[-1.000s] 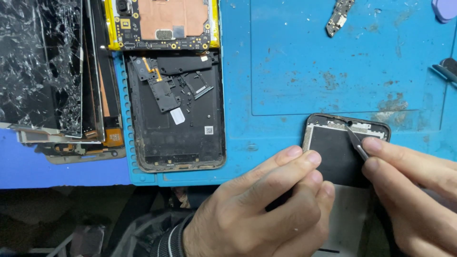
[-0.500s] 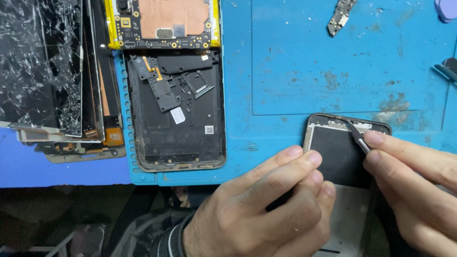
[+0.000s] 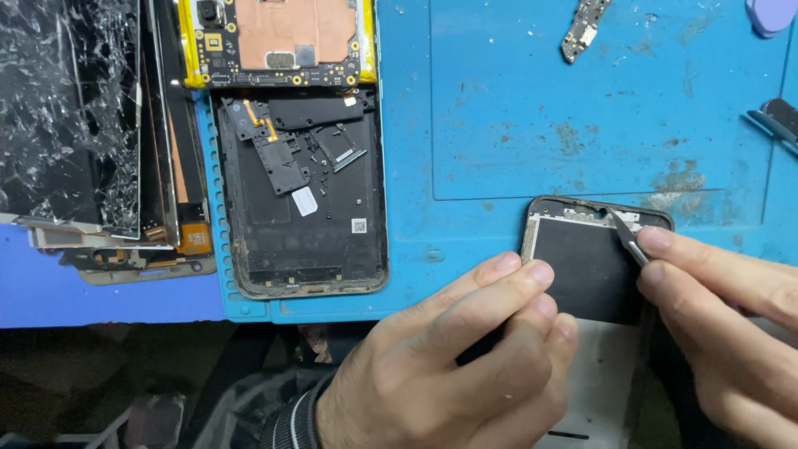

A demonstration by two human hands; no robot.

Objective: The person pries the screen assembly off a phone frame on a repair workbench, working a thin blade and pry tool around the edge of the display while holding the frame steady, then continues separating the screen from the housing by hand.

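Note:
An opened phone frame (image 3: 583, 264) with a dark inner panel lies at the near right of the blue work mat (image 3: 499, 125). My left hand (image 3: 449, 366) grips its left edge with fingertips against the rim. My right hand (image 3: 731, 324) pinches thin metal tweezers (image 3: 628, 237), whose tip rests near the small parts along the frame's top edge.
A second empty phone housing (image 3: 301, 195) lies on the mat's left, with a circuit board with yellow edging (image 3: 278, 41) above it. Stacked cracked screens (image 3: 75, 116) sit far left. A small board piece (image 3: 584, 29) lies at the top, a dark tool (image 3: 777, 120) at the right edge.
The tweezers' tip has shifted slightly up toward the top edge of the phone frame. My left hand has stayed in place.

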